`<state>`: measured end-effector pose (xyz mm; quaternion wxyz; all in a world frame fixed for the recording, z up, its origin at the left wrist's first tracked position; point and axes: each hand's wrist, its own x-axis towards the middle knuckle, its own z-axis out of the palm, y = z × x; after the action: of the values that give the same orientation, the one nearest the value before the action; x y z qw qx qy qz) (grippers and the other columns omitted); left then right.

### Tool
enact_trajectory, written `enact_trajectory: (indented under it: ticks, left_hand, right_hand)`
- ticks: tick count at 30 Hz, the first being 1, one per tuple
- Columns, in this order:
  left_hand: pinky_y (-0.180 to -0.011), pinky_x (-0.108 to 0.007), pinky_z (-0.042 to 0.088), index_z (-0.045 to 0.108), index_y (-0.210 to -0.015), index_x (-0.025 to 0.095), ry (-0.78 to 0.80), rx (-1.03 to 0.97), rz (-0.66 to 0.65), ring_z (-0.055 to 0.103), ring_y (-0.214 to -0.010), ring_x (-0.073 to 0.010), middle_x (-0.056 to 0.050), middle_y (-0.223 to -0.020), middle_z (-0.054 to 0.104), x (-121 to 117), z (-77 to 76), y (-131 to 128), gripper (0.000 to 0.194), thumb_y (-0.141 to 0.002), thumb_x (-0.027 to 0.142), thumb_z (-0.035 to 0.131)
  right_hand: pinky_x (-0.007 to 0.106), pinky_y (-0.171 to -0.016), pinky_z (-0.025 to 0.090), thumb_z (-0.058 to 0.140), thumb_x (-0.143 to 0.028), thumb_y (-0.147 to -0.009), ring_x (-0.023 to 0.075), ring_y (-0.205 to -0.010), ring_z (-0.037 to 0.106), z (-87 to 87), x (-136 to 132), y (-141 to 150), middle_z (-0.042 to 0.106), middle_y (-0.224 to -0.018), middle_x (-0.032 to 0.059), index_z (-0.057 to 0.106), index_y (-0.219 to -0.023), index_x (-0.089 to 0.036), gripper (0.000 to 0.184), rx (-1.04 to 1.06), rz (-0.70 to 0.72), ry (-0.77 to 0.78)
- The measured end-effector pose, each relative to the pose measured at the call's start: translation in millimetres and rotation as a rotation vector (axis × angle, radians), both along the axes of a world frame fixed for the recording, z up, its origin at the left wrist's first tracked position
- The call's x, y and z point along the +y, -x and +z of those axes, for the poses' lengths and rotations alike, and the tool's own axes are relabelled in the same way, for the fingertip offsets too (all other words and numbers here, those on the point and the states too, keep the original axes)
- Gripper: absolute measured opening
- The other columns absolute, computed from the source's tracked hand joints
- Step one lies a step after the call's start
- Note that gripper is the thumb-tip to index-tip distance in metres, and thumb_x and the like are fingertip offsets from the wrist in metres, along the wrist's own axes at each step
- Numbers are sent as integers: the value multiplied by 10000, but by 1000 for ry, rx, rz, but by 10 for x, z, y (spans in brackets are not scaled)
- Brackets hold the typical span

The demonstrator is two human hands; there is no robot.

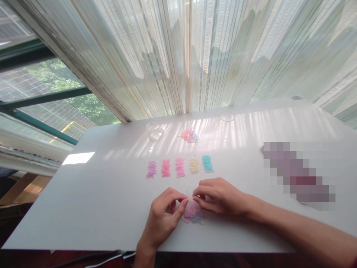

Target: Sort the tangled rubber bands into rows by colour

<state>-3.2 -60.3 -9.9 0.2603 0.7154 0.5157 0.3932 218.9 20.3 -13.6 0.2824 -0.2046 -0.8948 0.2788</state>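
My left hand (166, 214) is closed in a pinch at the left edge of a loose pile of thin pastel loops (193, 214), which look like small rubber bands. My right hand (220, 195) pinches at the pile's upper right, its fingertips a short way from the left ones. Whatever lies between the fingertips is too small to make out. Beyond the hands, a row of neat stacks runs left to right: purple (151, 169), coral pink (166, 168), pink (180, 167), pale yellow (194, 166) and turquoise (208, 163).
Behind the row lies a second mixed heap of loops (190, 136). A clear round container (156, 134) and a clear ring-like lid (227, 117) sit farther back on the white table (111, 208). A blurred-out long object (298, 176) lies right. Striped curtains (195, 56) hang behind.
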Motion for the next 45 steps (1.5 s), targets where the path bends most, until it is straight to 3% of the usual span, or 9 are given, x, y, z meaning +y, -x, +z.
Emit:
enact_trajectory:
  ticks: [12, 17, 22, 33, 45]
  left_hand:
    - [-621, -236, 474, 709, -891, 206, 36, 95, -53, 526, -637, -122, 3, -781, 668, 334, 290, 91, 80, -951, 174, 665]
    - [-595, -227, 467, 745, -926, 214, 42, 40, -93, 513, -616, -114, 10, -754, 636, 375, 196, 42, 61, -940, 185, 693]
    - [-577, -227, 451, 761, -965, 223, 82, 43, -111, 504, -609, -112, -5, -795, 651, 337, 109, 22, 88, -958, 189, 681]
    - [-564, -219, 404, 755, -965, 227, 81, 71, -63, 532, -654, -114, -3, -824, 600, 318, 60, 65, 123, -938, 150, 663]
    - [-565, -222, 427, 745, -928, 208, 77, 82, -46, 551, -685, -136, -14, -799, 588, 322, 62, 68, 69, -941, 241, 685]
  right_hand:
    - [225, -575, 370, 529, -210, -983, 106, -562, 514, -24, 59, 14, 635, -671, -13, 687, -905, -185, 178, 72, -77, -23]
    - [226, -572, 386, 559, -316, -1020, 105, -532, 498, -85, 58, 9, 637, -681, -22, 662, -1042, -172, 178, 100, -149, -22]
    - [224, -576, 385, 514, -246, -1030, 113, -556, 523, -63, 52, 12, 637, -663, -14, 683, -956, -182, 195, 63, -115, 18]
    - [221, -573, 377, 516, -175, -964, 108, -543, 484, -30, 42, 20, 618, -662, -16, 680, -940, -176, 166, 23, -114, 73]
    - [212, -553, 363, 533, -171, -936, 100, -529, 460, -23, 47, 32, 613, -665, -21, 657, -916, -184, 127, 51, -138, 100]
